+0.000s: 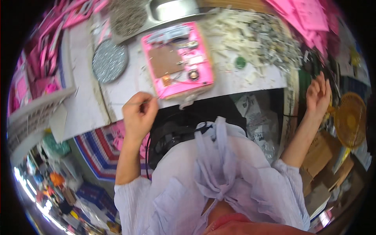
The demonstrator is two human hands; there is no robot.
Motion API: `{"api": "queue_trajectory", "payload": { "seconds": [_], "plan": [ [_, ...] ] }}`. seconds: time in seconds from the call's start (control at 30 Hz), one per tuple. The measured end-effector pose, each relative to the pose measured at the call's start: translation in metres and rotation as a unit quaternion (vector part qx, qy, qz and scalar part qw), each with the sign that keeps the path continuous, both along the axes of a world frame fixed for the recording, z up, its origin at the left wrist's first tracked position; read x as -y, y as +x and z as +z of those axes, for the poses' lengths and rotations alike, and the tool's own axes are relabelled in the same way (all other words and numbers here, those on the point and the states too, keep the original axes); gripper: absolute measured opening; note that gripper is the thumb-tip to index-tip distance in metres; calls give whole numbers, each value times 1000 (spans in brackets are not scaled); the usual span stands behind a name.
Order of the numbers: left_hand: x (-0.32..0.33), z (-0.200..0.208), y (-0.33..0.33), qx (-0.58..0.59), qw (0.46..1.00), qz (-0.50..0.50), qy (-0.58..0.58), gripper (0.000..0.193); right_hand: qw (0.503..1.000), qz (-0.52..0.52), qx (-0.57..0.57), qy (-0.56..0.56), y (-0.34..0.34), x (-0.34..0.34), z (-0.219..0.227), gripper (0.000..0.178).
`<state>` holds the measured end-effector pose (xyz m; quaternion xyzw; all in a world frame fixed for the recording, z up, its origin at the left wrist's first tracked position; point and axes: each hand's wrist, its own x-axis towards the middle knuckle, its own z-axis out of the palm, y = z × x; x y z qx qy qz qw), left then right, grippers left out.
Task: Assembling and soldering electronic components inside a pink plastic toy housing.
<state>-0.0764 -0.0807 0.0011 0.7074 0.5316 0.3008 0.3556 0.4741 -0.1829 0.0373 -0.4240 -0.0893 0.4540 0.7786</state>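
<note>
Here's the danger: the pink case [205, 51] lies open on the table [80, 92], near its front edge, so a careless pull on its thin wires could tug a joint loose or drag the lot towards the lap. And look right: pale plastic pieces [223, 37] crowd close beside it, and one stray sweep might push a bit inside. Over left, a knocked elbow could scatter the round tin [110, 61] of small shiny metal bits. Now the hands! The left hand [140, 114], just off the case's near corner, is curled tight, pinching a thin strand [133, 103], wire or tool, I can't tell. The right hand [318, 96] hangs well apart, fingers loosely spread, apparently gripping nothing.
</note>
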Motion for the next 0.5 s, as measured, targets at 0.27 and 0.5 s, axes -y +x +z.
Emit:
{"api": "queue_trajectory", "payload": {
  "seconds": [0.27, 0.5],
  "plan": [
    [6, 3, -1, -4, 998, -61, 33, 9, 645, 289, 685, 175, -285, -88, -9, 27],
    [10, -4, -3, -137, 970, -147, 138, 9, 552, 296, 753, 201, -334, -107, -39, 21]
  ]
}}
